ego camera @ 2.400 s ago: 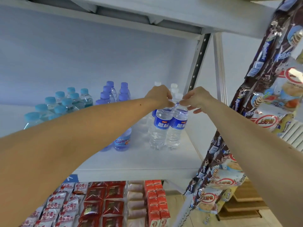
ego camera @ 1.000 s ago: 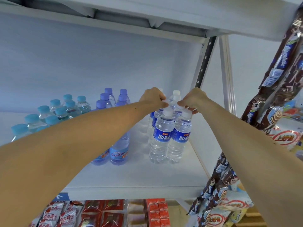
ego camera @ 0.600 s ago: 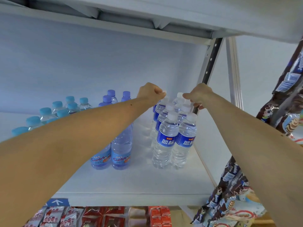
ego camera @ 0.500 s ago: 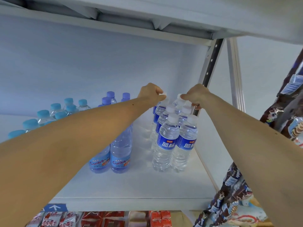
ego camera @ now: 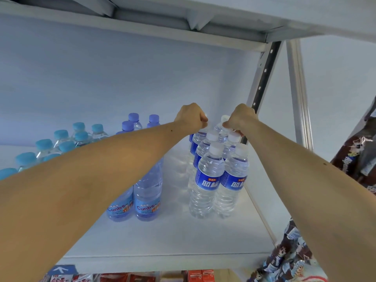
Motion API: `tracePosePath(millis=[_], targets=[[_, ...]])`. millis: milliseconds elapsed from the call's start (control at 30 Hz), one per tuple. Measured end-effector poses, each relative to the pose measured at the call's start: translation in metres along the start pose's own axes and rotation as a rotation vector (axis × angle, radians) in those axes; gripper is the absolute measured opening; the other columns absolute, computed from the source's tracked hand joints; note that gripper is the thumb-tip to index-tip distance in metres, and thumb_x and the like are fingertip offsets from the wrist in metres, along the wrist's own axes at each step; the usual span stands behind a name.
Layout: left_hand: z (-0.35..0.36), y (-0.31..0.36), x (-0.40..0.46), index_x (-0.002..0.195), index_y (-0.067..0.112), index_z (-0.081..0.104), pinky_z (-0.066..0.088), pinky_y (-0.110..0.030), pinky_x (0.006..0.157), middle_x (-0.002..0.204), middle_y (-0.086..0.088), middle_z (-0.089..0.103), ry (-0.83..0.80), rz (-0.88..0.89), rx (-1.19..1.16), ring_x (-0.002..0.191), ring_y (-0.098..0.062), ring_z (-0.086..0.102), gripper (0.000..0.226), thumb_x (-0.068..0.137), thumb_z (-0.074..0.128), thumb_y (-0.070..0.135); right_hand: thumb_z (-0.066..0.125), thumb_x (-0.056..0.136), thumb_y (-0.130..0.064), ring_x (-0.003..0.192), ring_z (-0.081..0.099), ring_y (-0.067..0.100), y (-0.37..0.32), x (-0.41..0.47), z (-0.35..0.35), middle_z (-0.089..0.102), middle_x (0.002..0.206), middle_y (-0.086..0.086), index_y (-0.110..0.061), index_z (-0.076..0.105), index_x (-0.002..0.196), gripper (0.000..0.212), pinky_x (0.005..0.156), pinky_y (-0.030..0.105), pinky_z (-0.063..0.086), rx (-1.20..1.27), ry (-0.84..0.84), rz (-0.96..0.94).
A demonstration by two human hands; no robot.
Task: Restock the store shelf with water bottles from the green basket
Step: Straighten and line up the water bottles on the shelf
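Closest to the camera, the front pair of white-capped bottles [ego camera: 211,180] stands near the shelf [ego camera: 162,241] edge, blue labels facing out, touching each other. A couple of seconds ago both hands were right on those two front caps; now they've reached further back along the same double row, and the view has tipped up toward the shelf. The left hand [ego camera: 191,117] is curled round a cap at the back of the left column, and the right hand [ego camera: 240,119] pinches a cap at the back of the right column. My guess is it's straightening or pushing the row back rather than adding new ones. To the left are the purple-capped bottles [ego camera: 146,190], and further left the light blue-capped ones [ego camera: 61,139]. The green basket isn't in view, so no idea how many are left.
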State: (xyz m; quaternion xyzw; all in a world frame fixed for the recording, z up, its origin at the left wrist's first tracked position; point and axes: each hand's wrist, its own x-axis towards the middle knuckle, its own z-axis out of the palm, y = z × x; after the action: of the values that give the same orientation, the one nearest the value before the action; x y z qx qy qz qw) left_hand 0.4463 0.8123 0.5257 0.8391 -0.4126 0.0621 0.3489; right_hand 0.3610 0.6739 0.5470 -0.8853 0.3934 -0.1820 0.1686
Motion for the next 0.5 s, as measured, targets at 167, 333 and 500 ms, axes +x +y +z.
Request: tracePosePath(millis=[167, 333, 500], targets=[[0.001, -0.003, 0.001, 0.108, 0.01, 0.072, 0.049, -0.026, 0.08, 0.11, -0.007, 0.071, -0.013, 0.016, -0.021, 0.097, -0.02, 0.065, 0.025, 0.084, 0.069, 0.017, 0.074, 0.079, -0.025, 0.077, 0.061, 0.03, -0.001, 0.002, 0.003, 0.052, 0.074, 0.007, -0.011, 0.046, 0.072, 0.032, 0.056, 0.032, 0.047, -0.025, 0.008, -0.003], [-0.002, -0.008, 0.0, 0.088, 0.006, 0.07, 0.05, -0.035, 0.08, 0.083, -0.004, 0.056, -0.07, -0.003, -0.004, 0.078, -0.018, 0.049, 0.017, 0.085, 0.067, 0.022, 0.061, 0.088, -0.032, 0.06, 0.051, 0.023, 0.004, -0.001, 0.007, 0.049, 0.071, 0.006, -0.011, 0.045, 0.071, 0.032, 0.049, 0.027, 0.038, -0.025, 0.028, -0.03], [-0.011, -0.013, -0.011, 0.086, 0.016, 0.063, 0.047, -0.032, 0.075, 0.087, -0.004, 0.058, -0.076, -0.008, -0.032, 0.078, -0.021, 0.052, 0.009, 0.086, 0.065, 0.025, 0.057, 0.09, -0.036, 0.059, 0.048, 0.021, 0.006, -0.005, 0.004, 0.049, 0.072, 0.005, -0.011, 0.043, 0.069, 0.035, 0.049, 0.025, 0.032, 0.002, 0.049, -0.05]])
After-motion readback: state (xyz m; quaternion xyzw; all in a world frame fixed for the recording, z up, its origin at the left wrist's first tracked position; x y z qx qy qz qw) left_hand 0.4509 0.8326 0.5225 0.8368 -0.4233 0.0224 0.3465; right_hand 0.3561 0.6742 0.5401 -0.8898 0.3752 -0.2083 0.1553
